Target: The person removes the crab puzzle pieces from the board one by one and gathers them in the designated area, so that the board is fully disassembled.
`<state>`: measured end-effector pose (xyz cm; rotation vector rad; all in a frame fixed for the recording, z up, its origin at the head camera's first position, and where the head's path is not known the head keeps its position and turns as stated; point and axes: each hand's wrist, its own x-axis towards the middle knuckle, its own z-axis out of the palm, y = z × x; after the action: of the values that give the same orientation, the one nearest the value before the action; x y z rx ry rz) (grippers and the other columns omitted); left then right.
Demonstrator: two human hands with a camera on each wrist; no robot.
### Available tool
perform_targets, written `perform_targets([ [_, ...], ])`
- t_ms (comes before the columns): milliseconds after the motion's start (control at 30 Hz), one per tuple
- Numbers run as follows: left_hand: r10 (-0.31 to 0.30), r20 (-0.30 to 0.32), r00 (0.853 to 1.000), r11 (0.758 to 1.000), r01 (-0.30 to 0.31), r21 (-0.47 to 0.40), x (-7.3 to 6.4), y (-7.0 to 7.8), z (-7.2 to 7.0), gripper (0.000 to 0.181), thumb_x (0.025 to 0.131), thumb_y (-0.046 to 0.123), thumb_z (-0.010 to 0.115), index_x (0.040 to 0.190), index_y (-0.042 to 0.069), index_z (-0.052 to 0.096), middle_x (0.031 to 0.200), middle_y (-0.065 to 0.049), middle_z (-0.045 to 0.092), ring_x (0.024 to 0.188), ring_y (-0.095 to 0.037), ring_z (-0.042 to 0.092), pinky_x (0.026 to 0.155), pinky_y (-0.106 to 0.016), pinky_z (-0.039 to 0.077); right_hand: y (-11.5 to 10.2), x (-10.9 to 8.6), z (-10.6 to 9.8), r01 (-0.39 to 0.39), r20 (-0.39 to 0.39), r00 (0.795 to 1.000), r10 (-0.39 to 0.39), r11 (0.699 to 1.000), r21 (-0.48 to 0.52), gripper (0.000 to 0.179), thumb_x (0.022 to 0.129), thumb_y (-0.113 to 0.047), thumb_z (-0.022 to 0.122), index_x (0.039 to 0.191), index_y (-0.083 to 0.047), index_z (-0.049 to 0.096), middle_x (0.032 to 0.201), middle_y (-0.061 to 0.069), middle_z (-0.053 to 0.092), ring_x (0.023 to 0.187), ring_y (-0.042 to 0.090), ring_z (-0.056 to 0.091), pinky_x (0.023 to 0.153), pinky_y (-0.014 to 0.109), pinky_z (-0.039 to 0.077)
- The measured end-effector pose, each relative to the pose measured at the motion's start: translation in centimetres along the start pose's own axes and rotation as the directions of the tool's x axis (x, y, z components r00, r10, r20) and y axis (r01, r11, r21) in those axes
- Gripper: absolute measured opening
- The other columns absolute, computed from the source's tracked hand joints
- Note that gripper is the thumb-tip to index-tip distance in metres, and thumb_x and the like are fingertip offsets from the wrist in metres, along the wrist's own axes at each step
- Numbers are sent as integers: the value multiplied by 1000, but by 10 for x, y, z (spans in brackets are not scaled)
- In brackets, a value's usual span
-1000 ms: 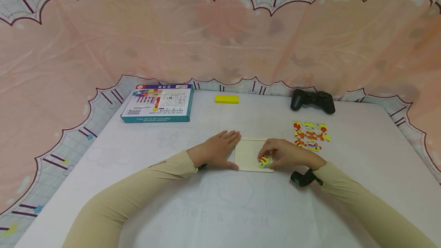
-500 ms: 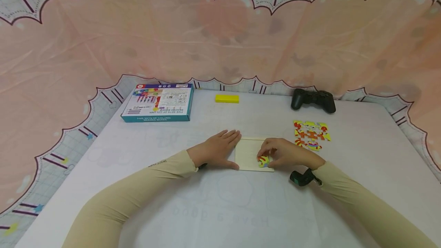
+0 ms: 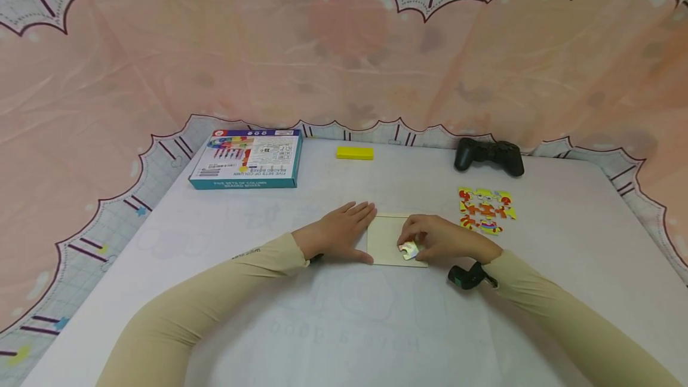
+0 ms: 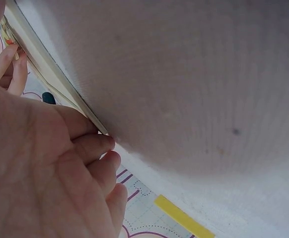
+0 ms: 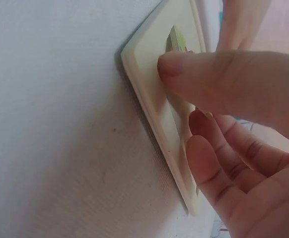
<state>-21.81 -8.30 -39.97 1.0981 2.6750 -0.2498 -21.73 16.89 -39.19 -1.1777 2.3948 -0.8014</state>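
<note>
A pale, shallow-rimmed board (image 3: 384,242) lies flat on the white table. My left hand (image 3: 341,233) rests beside its left edge with the fingers spread, and in the left wrist view the fingertips touch the board's edge (image 4: 60,78). Over the right half of the board, my right hand (image 3: 448,237) pinches a small jigsaw piece (image 3: 409,250) between thumb and fingers. That piece is tilted and catches the light. From the right wrist, the thumb covers most of the piece (image 5: 176,39), and its underside is hidden.
Several yellow, red and orange jigsaw pieces (image 3: 486,211) lie grouped right of the board. Behind them sits a black game controller (image 3: 488,157). A yellow block (image 3: 355,153) is at the table's back, with a flat teal-and-white box (image 3: 246,160) to its left.
The jigsaw piece has shifted slightly left with my right hand and tilted, so its face now shines pale instead of showing yellow and red. My left hand has stayed put.
</note>
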Motion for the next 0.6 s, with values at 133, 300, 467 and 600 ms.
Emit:
perform_targets([
  [133, 2, -2, 1000, 1000, -2, 5, 0, 0, 0, 102, 82, 73, 45, 151, 6, 13, 159, -8, 14, 148, -21, 13, 122, -36, 11, -1, 1, 0, -3, -13, 1000, 3, 1000, -10, 33, 74, -2, 76, 106, -9, 68, 105, 4, 62, 89, 12, 56, 78, 25, 52],
  [300, -1, 7, 1000, 1000, 1, 1, 1, -1, 0, 103, 81, 74, 46, 151, 6, 12, 159, -7, 13, 148, -20, 12, 122, -36, 10, -2, 1, 0, -30, -27, 999, 29, 999, -13, 36, 73, -4, 78, 107, -7, 66, 105, 5, 64, 88, 12, 58, 79, 26, 54],
  [467, -4, 8, 1000, 1000, 4, -6, 1, 0, 1, 103, 81, 74, 46, 151, 6, 12, 159, -7, 12, 148, -20, 11, 122, -36, 10, -1, 1, -1, -59, -28, 998, 59, 998, -23, 35, 74, -7, 79, 106, -8, 66, 104, 4, 64, 88, 11, 59, 80, 26, 54],
  [600, -3, 6, 1000, 1000, 3, 0, 1, 0, 1, 103, 81, 74, 45, 151, 6, 12, 159, -7, 12, 148, -21, 11, 122, -36, 10, -1, 0, -1, -67, -33, 997, 66, 997, -28, 34, 74, -8, 78, 106, -8, 67, 104, 4, 65, 90, 13, 59, 82, 27, 54],
])
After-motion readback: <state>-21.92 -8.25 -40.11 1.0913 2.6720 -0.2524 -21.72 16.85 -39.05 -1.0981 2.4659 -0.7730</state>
